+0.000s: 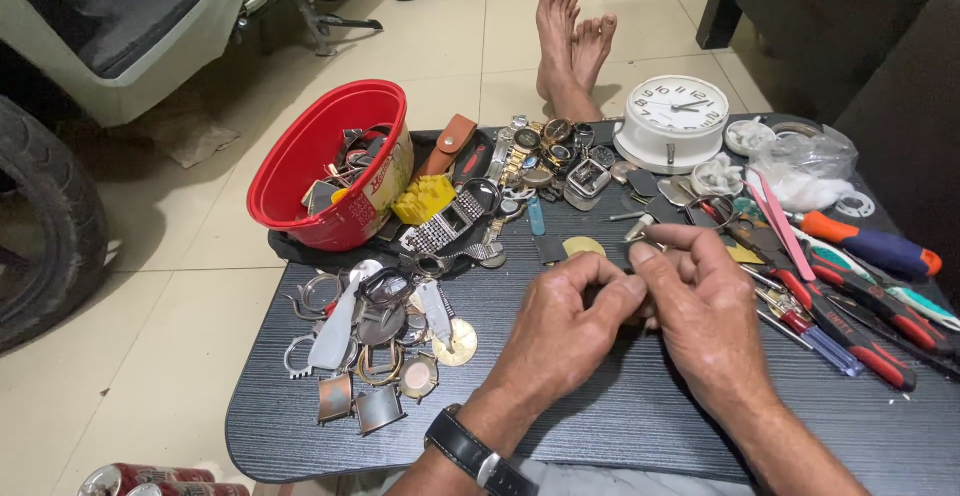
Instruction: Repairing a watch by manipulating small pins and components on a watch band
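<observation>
Left hand (565, 321): we see fingers pinched on a tiny part, too small to tell.
Right hand (705, 306): fingertips meet the same part.
Table (640, 406): dark, grooved wood grain.
Bowl (300, 161): red plastic, round.

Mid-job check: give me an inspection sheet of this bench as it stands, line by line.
Surface: dark wood-grain table, bare in front of the hands.
Job's things: left hand and right hand meet fingertip to fingertip over something too small to tell.
Clutter: red tub of parts, watch cases, watches, white clock, red-handled pliers, screwdrivers, plastic bag.
Grippers: both hands pinched shut; wristwatch on left wrist.
Cables: nothing seen.
Surroundings: tiled floor, bare feet, tyre, cans.
</observation>
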